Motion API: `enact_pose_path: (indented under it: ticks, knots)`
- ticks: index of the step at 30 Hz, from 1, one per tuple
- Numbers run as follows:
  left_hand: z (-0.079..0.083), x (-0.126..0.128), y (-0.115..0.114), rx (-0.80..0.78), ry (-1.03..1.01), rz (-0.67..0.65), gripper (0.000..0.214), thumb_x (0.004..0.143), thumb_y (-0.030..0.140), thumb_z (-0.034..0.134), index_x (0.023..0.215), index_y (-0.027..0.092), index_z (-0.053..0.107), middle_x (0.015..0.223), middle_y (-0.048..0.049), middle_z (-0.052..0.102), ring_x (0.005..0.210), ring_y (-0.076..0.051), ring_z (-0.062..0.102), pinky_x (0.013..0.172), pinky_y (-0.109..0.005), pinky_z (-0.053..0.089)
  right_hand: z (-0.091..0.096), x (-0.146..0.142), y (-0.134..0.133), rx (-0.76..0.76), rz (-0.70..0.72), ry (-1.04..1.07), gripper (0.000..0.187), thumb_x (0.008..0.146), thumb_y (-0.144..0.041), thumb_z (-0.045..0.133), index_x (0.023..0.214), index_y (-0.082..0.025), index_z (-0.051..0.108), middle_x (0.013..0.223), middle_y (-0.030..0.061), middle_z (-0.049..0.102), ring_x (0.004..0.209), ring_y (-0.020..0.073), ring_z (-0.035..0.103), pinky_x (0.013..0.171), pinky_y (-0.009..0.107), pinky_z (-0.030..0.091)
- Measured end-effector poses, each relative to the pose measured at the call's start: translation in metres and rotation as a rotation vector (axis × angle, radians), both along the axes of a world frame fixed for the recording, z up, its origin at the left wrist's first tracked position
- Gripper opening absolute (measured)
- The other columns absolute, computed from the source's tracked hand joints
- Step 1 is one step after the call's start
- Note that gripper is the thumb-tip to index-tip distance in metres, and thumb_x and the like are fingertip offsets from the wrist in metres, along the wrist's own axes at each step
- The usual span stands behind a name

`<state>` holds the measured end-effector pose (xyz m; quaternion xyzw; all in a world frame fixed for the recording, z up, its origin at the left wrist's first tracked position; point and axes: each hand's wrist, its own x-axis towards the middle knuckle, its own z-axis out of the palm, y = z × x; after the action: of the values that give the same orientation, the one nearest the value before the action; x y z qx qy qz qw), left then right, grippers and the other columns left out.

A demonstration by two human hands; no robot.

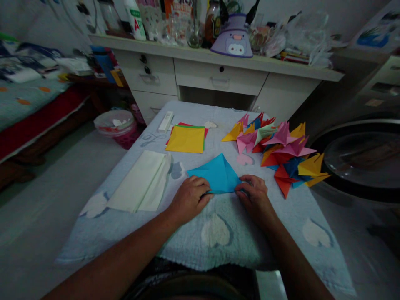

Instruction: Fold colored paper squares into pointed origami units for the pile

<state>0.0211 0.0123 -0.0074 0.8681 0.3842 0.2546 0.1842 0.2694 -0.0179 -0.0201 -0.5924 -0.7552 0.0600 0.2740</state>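
Observation:
A blue sheet of origami paper [218, 173], partly folded with creases showing, lies on the cloth-covered table in front of me. My left hand [194, 196] pinches its lower left edge, thumb below and fingers on top. At the lower right corner my right hand [253, 193] grips the paper between thumb and fingers. Beyond it sits a small stack of square paper [186, 138], yellow on top with red and green edges peeking out. To the right is a heap of folded paper cranes [281, 146] in pink, red, yellow, orange and blue.
Left of the paper lies a folded pale cloth or sheet [139, 181], and a white oblong object [166, 121] sits behind it. A heart-patterned cloth [215, 231] covers the table. A pink bin [117, 127] stands at left, a front-loading washer [362, 158] at right, a cluttered counter [193, 52] behind.

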Motion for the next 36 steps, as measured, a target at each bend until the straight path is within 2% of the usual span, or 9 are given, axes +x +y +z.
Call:
enact_pose_path:
  ticks: [8,14,23,30,32,34,36]
  knots:
    - [0.0078,0.0058,0.0024,-0.146,-0.084,0.122,0.027,0.092,0.036,0.056,0.072,0.017,0.059,0.081,-0.0031,0.062,0.082,-0.019,0.056,0.076,-0.034,0.042,0.0021,-0.0008,0.0011,-0.078,-0.049,0.034,0.010,0.085,-0.021,0.059,0.085,-0.025,0.069,0.117,0.0081,0.059,0.112,0.0294,0.048,0.094,0.050,0.038]
    - [0.0064,0.0092,0.0018,-0.087,-0.056,0.200,0.027,0.088,0.032,0.060,0.067,0.019,0.051,0.076,-0.0011,0.056,0.078,-0.018,0.053,0.071,-0.031,0.040,0.0025,-0.0034,0.0035,-0.108,-0.109,0.058,0.007,0.081,-0.023,0.061,0.081,-0.023,0.068,0.114,0.0089,0.060,0.110,0.0300,0.050,0.093,0.051,0.039]
    - [0.0057,0.0074,-0.0011,-0.054,-0.036,0.137,0.020,0.086,0.027,0.061,0.070,0.019,0.054,0.078,-0.0012,0.059,0.079,-0.018,0.054,0.074,-0.033,0.043,0.0038,0.0037,0.0029,-0.125,-0.115,0.130,0.015,0.075,-0.015,0.058,0.086,-0.022,0.066,0.114,0.0089,0.058,0.110,0.0279,0.050,0.096,0.050,0.040]
    - [0.0088,0.0081,-0.0016,-0.049,-0.004,0.197,0.024,0.088,0.028,0.058,0.068,0.019,0.049,0.072,-0.0007,0.055,0.074,-0.019,0.053,0.067,-0.031,0.040,0.0050,0.0039,0.0036,-0.130,-0.110,0.119,0.010,0.080,-0.019,0.058,0.084,-0.021,0.066,0.114,0.0098,0.058,0.111,0.0274,0.050,0.097,0.047,0.039]
    - [0.0079,0.0078,-0.0013,-0.059,-0.010,0.227,0.018,0.088,0.028,0.058,0.073,0.019,0.052,0.073,-0.0002,0.056,0.074,-0.019,0.053,0.066,-0.030,0.040,0.0045,0.0041,0.0044,-0.125,-0.111,0.118,0.010,0.082,-0.020,0.057,0.082,-0.021,0.066,0.112,0.0098,0.058,0.110,0.0272,0.051,0.097,0.048,0.039]
    - [0.0063,0.0076,-0.0011,-0.084,-0.035,0.254,0.007,0.087,0.026,0.058,0.087,0.019,0.056,0.074,0.0006,0.056,0.075,-0.019,0.055,0.065,-0.029,0.040,0.0037,0.0037,0.0053,-0.123,-0.127,0.114,0.011,0.083,-0.020,0.056,0.080,-0.021,0.066,0.111,0.0097,0.059,0.108,0.0270,0.052,0.096,0.048,0.039]
    - [0.0045,0.0078,-0.0012,-0.106,-0.063,0.270,0.017,0.087,0.024,0.058,0.104,0.020,0.055,0.076,0.0013,0.057,0.075,-0.018,0.056,0.065,-0.029,0.041,0.0030,0.0028,0.0061,-0.116,-0.148,0.103,0.011,0.082,-0.020,0.056,0.078,-0.021,0.066,0.111,0.0096,0.059,0.106,0.0270,0.052,0.094,0.047,0.040]
